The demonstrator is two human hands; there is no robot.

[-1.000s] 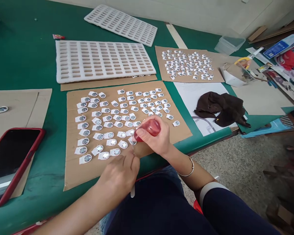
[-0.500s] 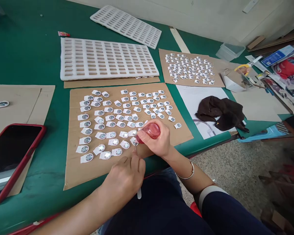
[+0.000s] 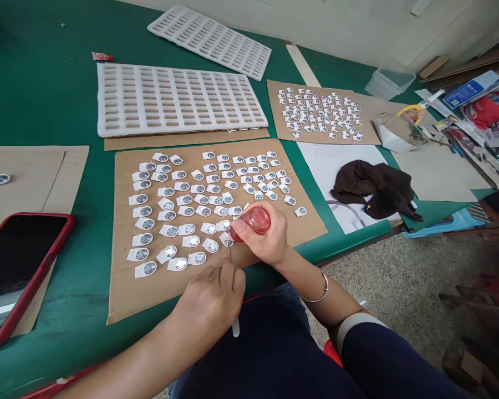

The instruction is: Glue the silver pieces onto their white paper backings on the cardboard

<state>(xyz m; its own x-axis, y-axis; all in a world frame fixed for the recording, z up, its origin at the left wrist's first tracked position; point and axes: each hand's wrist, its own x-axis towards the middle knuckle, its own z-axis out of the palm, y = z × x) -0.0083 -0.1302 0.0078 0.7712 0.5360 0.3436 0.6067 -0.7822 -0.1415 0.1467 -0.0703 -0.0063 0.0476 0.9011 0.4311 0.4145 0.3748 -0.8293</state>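
Observation:
My right hand (image 3: pixel 268 230) is wrapped round a red, rounded bottle (image 3: pixel 255 220), tilted with its narrow end down over a small round piece on a white tab (image 3: pixel 227 239). Below it, my left hand (image 3: pixel 216 291) grips a thin pale tool (image 3: pixel 235 327); its pointed tip reaches up beside that same piece, and its flat end sticks out under my palm. Several similar silvery round pieces on white tabs lie in loose rows on the cardboard sheet (image 3: pixel 149 302). Whether the bottle's nozzle touches the piece is hidden by my fingers.
Two white slotted trays (image 3: pixel 174 100) lie behind the sheet. A second cardboard (image 3: pixel 274 119) with small pieces is at the back right, near a dark cloth (image 3: pixel 370 188) on paper. A red-cased phone (image 3: pixel 20 266) sits at left; scissors (image 3: pixel 413 111) stand in a container.
The view has shifted slightly, so the trays and sheet sit a little further left. Both hands keep nearly the same pose and hold.

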